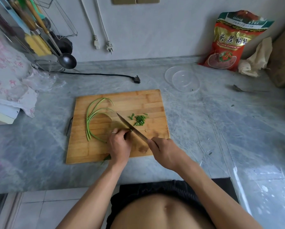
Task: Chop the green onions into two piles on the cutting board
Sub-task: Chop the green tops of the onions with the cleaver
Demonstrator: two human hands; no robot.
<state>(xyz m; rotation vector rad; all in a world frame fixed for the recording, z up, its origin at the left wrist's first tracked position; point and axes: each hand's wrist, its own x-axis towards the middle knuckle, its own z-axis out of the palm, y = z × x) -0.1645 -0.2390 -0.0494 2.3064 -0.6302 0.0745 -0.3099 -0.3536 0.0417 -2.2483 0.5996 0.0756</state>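
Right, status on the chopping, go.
Right hand grips knife, left hand holds onions on board. One chopped pile right of blade. Nothing in the way.

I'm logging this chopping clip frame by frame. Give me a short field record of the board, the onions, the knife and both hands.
board: wooden board on a grey counter
whole onions: long green stalks curving across the board's left half
chopped pile: one small pile right of the blade; no second pile visible
knife: knife angled across the board, tip pointing away from the person
left hand: left hand fingers curled on the stalks beside the blade
right hand: right hand grips the knife handle
nearby: clear bowl, red bag
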